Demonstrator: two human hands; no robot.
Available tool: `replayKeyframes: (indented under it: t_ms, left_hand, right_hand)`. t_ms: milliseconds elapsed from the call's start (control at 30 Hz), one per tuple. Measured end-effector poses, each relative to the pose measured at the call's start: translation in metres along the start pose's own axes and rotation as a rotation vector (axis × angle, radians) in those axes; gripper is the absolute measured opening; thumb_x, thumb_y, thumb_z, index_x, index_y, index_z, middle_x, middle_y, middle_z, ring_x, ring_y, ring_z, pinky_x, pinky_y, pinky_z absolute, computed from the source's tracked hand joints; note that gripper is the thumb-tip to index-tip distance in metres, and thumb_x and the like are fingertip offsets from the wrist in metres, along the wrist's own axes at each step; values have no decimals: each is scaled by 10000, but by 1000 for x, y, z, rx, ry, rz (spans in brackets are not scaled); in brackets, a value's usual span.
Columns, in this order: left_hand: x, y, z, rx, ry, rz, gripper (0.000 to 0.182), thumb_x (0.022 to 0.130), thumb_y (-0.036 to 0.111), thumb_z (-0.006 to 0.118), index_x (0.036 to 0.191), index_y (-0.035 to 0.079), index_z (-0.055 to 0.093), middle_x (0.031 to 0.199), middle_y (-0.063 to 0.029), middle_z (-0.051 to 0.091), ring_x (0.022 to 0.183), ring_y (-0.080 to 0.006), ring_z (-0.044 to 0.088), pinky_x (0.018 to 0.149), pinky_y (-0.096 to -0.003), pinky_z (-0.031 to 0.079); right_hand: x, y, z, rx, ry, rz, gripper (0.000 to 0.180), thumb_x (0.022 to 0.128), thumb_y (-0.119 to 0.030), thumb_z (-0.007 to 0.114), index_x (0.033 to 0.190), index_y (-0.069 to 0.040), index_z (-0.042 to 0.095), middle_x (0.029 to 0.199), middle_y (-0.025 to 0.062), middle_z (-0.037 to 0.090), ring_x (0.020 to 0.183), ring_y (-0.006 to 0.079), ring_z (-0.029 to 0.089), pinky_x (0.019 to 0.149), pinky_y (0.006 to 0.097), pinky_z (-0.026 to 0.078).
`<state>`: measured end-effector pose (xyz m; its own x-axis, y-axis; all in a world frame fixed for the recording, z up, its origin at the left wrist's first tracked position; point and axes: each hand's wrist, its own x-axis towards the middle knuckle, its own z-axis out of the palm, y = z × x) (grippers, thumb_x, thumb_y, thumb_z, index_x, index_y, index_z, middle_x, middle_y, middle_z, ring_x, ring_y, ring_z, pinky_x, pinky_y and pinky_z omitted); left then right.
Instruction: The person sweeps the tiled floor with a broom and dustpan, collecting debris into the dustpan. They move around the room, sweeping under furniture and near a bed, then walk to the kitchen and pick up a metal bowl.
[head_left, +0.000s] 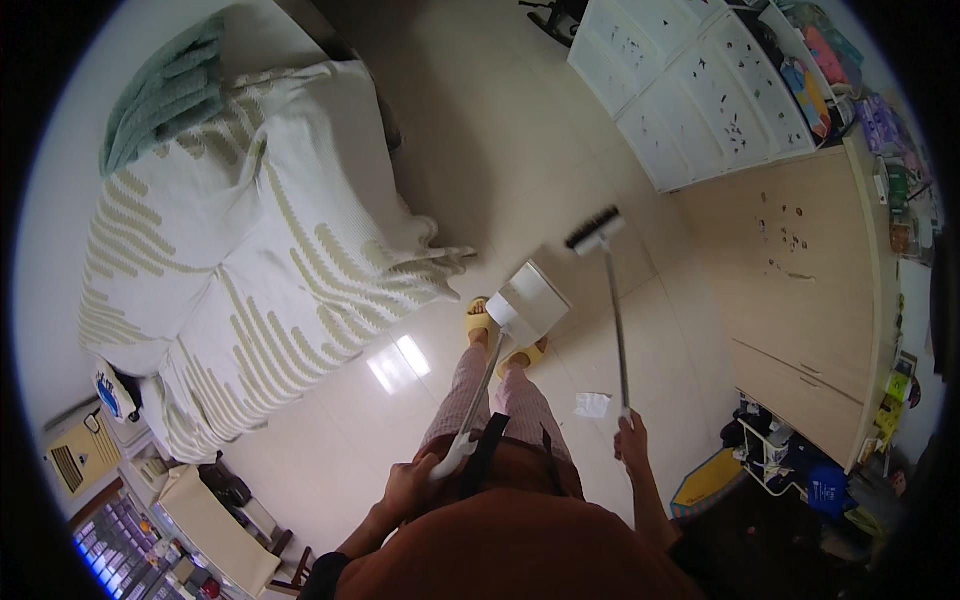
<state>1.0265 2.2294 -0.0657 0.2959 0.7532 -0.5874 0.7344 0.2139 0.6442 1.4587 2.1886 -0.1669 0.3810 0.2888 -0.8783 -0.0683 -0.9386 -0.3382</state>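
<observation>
My left hand (409, 484) is closed around the white grip of a long-handled dustpan (531, 301). Its white pan hangs in front of my feet, over the yellow slippers (478, 319). In my right hand (631, 439) is the upper end of a broom's metal handle (618, 322). The broom head (594, 230), white with dark bristles, is farther forward, ahead and to the right of the dustpan. A crumpled white paper or tissue (592, 405) lies on the tiled floor, left of my right hand.
A sofa or bed (225, 262) under a white and green patterned cover stands at left. White drawers (697, 90) and a wooden cabinet (795, 285) line the right side. Near the lower right are a yellow and blue board (705, 484) and a white metal rack (765, 457) with bags.
</observation>
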Motion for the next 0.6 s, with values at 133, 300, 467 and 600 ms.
replayKeyframes:
  t_ms: [133,300,467,600]
  left_hand:
    - [-12,7,26,-22,40,-25,186,791,183,645,819,99,481,610,-141,584,561,-381,590,485,-469,467]
    - [-26,14,44,-9,50,-5,180,771,160,652,838,105,495,648,-123,596,568,-359,596,494,-453,477]
    - [-36,22,56,-56,29,25,373,720,99,638,1087,112,572,764,-97,616,626,-338,611,515,-428,484]
    - [-40,27,63,-115,58,0,423,694,43,605,1115,73,581,767,-107,606,648,-325,611,533,-403,483]
  right_hand:
    - [50,-36,45,-37,-170,-109,361,945,-238,498,1276,-99,462,527,-8,411,368,82,366,315,253,314]
    - [123,-65,123,-76,-318,-152,338,920,-274,511,1232,-145,495,597,6,450,399,81,386,329,258,331]
    - [175,-38,175,-516,-128,-246,345,906,-285,482,1169,-62,471,888,244,638,734,410,635,647,482,511]
    - [209,-31,203,-712,-21,-519,379,913,-292,459,1204,-51,431,933,265,626,819,430,616,737,505,498]
